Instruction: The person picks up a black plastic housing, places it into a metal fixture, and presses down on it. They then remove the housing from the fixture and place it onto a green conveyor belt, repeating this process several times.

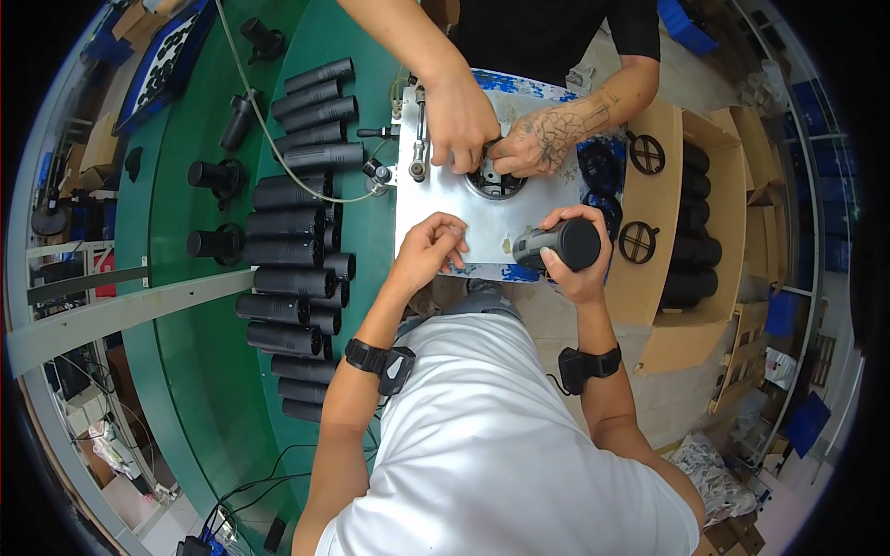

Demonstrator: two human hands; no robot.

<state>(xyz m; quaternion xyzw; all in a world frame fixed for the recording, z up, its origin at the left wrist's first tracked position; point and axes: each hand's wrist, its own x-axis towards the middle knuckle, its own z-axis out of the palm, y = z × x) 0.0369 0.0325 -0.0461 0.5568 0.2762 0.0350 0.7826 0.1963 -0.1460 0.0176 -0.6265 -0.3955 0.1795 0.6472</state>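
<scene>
Our right hand [586, 285] is wrapped around a black cylindrical housing [564, 246] above the metal plate's [501, 218] near right corner. Our left hand [431, 243], half curled, seems to hold nothing at the near left. The housing looks stiff, fairly light and perhaps slippery; its broad side suits a full grip. Bare plate separates our hands; a co-worker's hands [533, 146] crowd the far side, a cardboard box [640, 301] the right.
</scene>
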